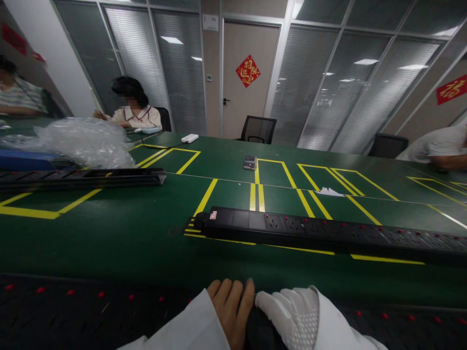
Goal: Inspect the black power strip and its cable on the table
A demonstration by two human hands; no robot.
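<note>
My bare left hand [232, 308] is at the bottom centre, its fingers close together and bent over a black object [260, 330]. On the other side of that object, my right hand [290, 311], in a white dotted glove, curls around it. The lower part of the object is cut off by the frame edge. A long black power strip [83, 311] with red lights or buttons runs along the near edge, on both sides of my hands. Farther up, another black power strip [310, 231] lies across yellow tape lines on the green table [146, 248].
Black rails [83, 179], clear plastic wrap [85, 141] and a blue item [29, 159] lie at the left. A small device [250, 163], a white box [189, 138] and crumpled white paper [330, 192] sit farther back. Several people sit around the table.
</note>
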